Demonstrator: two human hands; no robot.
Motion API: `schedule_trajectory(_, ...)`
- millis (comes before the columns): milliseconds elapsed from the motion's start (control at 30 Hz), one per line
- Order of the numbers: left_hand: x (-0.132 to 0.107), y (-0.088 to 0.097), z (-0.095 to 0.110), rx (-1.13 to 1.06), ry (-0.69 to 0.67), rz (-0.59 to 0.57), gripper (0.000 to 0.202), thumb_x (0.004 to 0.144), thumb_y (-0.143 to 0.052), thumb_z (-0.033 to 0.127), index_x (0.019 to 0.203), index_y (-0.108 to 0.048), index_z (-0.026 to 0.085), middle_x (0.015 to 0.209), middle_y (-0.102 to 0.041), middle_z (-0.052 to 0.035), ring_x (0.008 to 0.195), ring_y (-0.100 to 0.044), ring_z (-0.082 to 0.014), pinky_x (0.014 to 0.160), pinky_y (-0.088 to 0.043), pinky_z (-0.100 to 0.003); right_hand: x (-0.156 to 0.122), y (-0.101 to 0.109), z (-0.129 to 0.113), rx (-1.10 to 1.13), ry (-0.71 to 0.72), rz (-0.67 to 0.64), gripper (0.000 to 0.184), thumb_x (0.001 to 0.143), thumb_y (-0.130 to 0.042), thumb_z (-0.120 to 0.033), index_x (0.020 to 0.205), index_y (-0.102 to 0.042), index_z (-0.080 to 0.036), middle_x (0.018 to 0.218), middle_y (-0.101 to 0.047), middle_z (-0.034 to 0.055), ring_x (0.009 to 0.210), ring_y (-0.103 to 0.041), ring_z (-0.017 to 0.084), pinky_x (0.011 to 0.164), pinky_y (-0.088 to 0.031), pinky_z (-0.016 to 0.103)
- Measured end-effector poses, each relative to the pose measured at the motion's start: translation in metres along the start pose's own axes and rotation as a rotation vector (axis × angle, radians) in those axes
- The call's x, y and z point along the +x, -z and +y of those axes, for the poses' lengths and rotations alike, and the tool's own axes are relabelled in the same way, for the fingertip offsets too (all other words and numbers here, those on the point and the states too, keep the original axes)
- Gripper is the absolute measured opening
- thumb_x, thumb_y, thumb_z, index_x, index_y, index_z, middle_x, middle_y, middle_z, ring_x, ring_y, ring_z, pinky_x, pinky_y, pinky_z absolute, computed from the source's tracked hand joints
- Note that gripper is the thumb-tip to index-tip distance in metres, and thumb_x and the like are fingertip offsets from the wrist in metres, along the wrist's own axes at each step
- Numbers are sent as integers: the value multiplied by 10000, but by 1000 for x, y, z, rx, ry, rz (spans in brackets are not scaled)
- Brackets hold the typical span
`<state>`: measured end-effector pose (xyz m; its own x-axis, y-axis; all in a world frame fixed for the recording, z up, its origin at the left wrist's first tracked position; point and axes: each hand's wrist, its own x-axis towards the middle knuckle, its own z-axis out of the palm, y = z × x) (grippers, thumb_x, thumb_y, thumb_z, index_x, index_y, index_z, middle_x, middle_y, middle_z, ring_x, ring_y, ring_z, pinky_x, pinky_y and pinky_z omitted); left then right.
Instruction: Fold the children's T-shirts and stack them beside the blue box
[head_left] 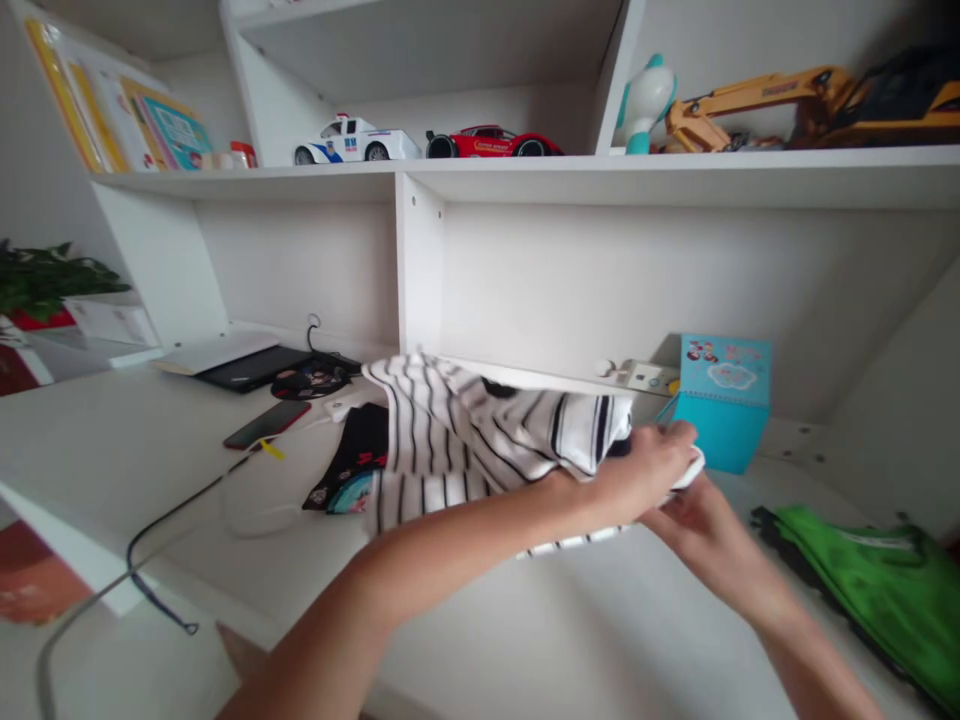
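Observation:
A white garment with black stripes [480, 430] is lifted over the white desk [112, 440], draped across my left forearm. My left hand [649, 465] reaches far to the right and is closed on the garment's right end. Just below it, my right hand [694, 520] grips the same end from underneath, fingers partly hidden by the cloth and my left hand. A black garment with a coloured print [352, 465] lies on the desk under the striped one's left side.
A blue box [724, 410] stands behind my hands; a green garment [877, 585] lies at the right. A phone [266, 423], laptop [255, 365] and black cable [161, 530] sit at the left. Toy cars [356, 142] and a yellow excavator [795, 100] fill the shelf above.

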<state>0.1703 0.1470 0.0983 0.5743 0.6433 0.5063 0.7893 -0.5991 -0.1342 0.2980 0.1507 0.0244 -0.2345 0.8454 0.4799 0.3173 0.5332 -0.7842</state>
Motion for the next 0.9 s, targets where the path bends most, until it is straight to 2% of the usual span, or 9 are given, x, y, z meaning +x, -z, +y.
schedule_trajectory(100, -7, -37, 2, -125, -12, -124, 196, 915, -347, 271, 950, -513, 174, 881, -619, -44, 741, -596, -185, 547, -397, -256, -9, -1, 20, 64, -123, 15, 299, 698, -618, -442, 824, -533, -184, 767, -641, 49, 715, -602, 188, 611, -511, 277)
schedule_trajectory(200, -23, -61, -18, -289, 73, -291, 332, 893, -333, 436, 1073, -448, 181, 847, -630, -53, 700, -599, -206, 520, -396, -264, -18, 9, 41, 174, -237, -43, 299, 719, -599, -437, 879, -564, -187, 851, -638, 51, 776, -598, 194, 671, -514, 306)
schedule_trajectory(300, -40, -80, -37, -374, 115, -478, 354, 812, -467, 372, 1115, -446, 188, 851, -632, -52, 702, -596, -195, 509, -383, -236, -22, 19, 54, 203, -289, -22, 301, 720, -593, -451, 860, -579, -184, 762, -623, 30, 680, -579, 157, 642, -500, 287)
schedule_trajectory(367, -50, -93, -47, -396, 75, -568, 265, 751, -527, 303, 991, -537, 190, 810, -630, -37, 700, -589, -177, 512, -376, -218, -22, 21, 59, 122, -285, 22, 304, 722, -588, -447, 852, -581, -173, 619, -578, 2, 562, -527, 124, 551, -459, 251)
schedule_trajectory(467, -57, -112, -62, -395, 31, -568, 120, 732, -515, 253, 769, -595, 172, 827, -625, -54, 708, -584, -168, 525, -380, -217, -19, 19, 62, -25, -310, 70, 292, 742, -560, -423, 869, -573, -161, 453, -485, -42, 435, -436, 96, 448, -369, 224)
schedule_trajectory(533, -57, -119, -73, -385, 50, -512, 123, 727, -499, 219, 759, -605, 166, 874, -623, -69, 745, -586, -176, 560, -397, -222, -17, 16, 62, 8, -347, 95, 292, 760, -529, -433, 864, -552, -162, 427, -475, -50, 411, -433, 95, 444, -371, 225)
schedule_trajectory(667, -49, -116, -95, -381, 76, -454, 127, 737, -513, 247, 760, -610, 169, 842, -629, -65, 814, -575, -198, 664, -417, -236, -11, 17, 57, 209, -369, 136, 348, 723, -546, -494, 838, -513, -167, 650, -602, 15, 577, -582, 149, 600, -483, 299)
schedule_trajectory(800, -45, -105, -108, -384, 92, -431, 140, 730, -535, 293, 763, -596, 172, 808, -623, -51, 786, -567, -198, 656, -411, -239, -3, 19, 49, -253, -351, 156, 385, 707, -532, -556, 789, -499, -181, 609, -581, 8, 561, -574, 168, 542, -444, 278)
schedule_trajectory(900, -48, -103, -112, -439, 117, -459, 176, 697, -571, 285, 826, -580, 167, 801, -609, -37, 705, -559, -176, 584, -396, -225, 6, 24, 45, -729, -271, 188, 266, 706, -549, -446, 774, -506, -192, 592, -571, 15, 541, -548, 176, 492, -366, 250)
